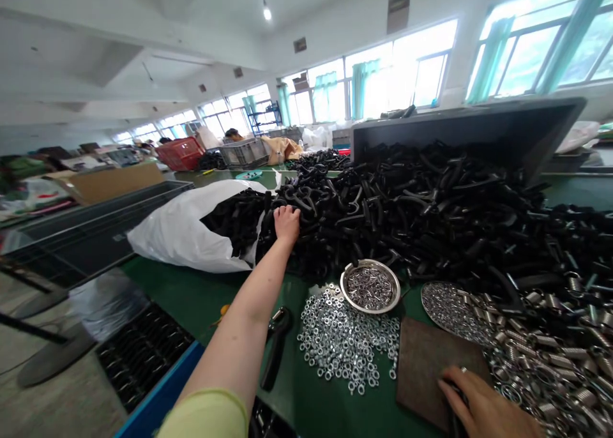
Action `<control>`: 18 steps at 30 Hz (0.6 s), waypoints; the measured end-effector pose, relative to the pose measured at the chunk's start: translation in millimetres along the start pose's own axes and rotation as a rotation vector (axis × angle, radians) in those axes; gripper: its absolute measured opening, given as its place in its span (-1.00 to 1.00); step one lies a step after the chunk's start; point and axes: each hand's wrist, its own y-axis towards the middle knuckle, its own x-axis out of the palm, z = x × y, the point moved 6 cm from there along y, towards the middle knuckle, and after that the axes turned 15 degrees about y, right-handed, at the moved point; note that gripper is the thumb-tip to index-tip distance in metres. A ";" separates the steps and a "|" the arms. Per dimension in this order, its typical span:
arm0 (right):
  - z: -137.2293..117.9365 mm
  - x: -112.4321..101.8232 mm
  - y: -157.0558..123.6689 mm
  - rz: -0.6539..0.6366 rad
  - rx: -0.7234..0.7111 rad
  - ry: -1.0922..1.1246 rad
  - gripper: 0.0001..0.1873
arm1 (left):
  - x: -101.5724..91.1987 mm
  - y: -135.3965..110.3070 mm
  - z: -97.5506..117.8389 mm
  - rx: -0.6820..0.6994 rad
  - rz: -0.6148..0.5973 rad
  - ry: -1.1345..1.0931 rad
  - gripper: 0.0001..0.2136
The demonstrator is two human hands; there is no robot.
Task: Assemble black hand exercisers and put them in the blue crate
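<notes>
My left hand [287,224] reaches out to the near left edge of a big heap of black parts [383,202]. Its fingers are curled down among them, and whatever they grip is hidden. Close to the camera, my right hand [474,400] is closed on a black handle-like part [457,419], mostly covered by the fingers, over a flat brown block [421,368]. Left of the block spread loose hex nuts [345,342]. A round metal dish [368,286] of small metal pieces stands behind them. One black handle with a metal end [275,355] lies beside my left forearm.
A white sack [177,227] of black parts lies open at left. Metal springs [550,355] and a second plate of small pieces [445,304] are at right. A grey bin [479,128] lies tipped behind the heap. A blue-edged box [163,390] of black parts is at lower left.
</notes>
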 end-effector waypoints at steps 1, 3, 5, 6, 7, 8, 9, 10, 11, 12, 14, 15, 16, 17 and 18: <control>1.0 -2.0 -0.4 -0.003 0.032 0.025 -0.80 | -2.4 3.6 0.6 0.009 0.000 0.001 -0.74; 3.4 -7.0 -1.0 -0.020 0.115 0.108 -0.82 | -10.5 7.4 1.5 0.017 0.004 -0.009 -0.74; 3.6 -14.6 -0.3 -0.019 0.196 0.222 -0.81 | -22.2 0.9 4.4 0.011 0.017 -0.016 -0.74; 1.7 -19.4 1.0 -0.007 0.226 0.287 -0.80 | -28.7 -8.6 7.3 -0.012 0.023 -0.064 -0.73; -1.3 -24.8 2.8 0.014 0.257 0.353 -0.78 | -33.9 -23.2 12.8 -0.039 0.010 -0.153 -0.69; -5.2 -30.2 4.9 0.037 0.294 0.419 -0.75 | -37.6 -43.1 20.1 -0.093 -0.020 -0.320 -0.64; -10.3 -35.2 7.1 0.058 0.337 0.483 -0.72 | -37.2 -68.0 32.3 -0.140 -0.111 -0.561 -0.59; -16.4 -40.0 9.2 0.080 0.386 0.542 -0.70 | -33.7 -98.0 51.9 -0.162 -0.274 -0.827 -0.58; -23.8 -44.5 11.3 0.101 0.426 0.597 -0.68 | -31.0 -132.2 76.5 -0.176 -0.473 -1.068 -0.60; -32.5 -49.4 13.4 0.129 0.447 0.646 -0.67 | -30.9 -169.0 104.2 -0.175 -0.695 -1.271 -0.61; -51.8 -59.9 17.0 0.197 0.424 0.723 -0.68 | -40.1 -235.4 150.0 -0.229 -0.994 -1.531 -0.61; -60.7 -64.9 17.7 0.229 0.399 0.744 -0.68 | -46.8 -261.0 167.5 -0.265 -1.080 -1.614 -0.58; -68.5 -69.6 17.5 0.258 0.372 0.753 -0.68 | -53.9 -280.5 181.8 -0.296 -1.134 -1.674 -0.56; -74.8 -73.6 16.5 0.282 0.348 0.751 -0.68 | -61.0 -294.5 193.4 -0.312 -1.172 -1.714 -0.55; -79.4 -77.1 14.7 0.304 0.331 0.737 -0.69 | -67.7 -303.5 202.5 -0.316 -1.195 -1.737 -0.55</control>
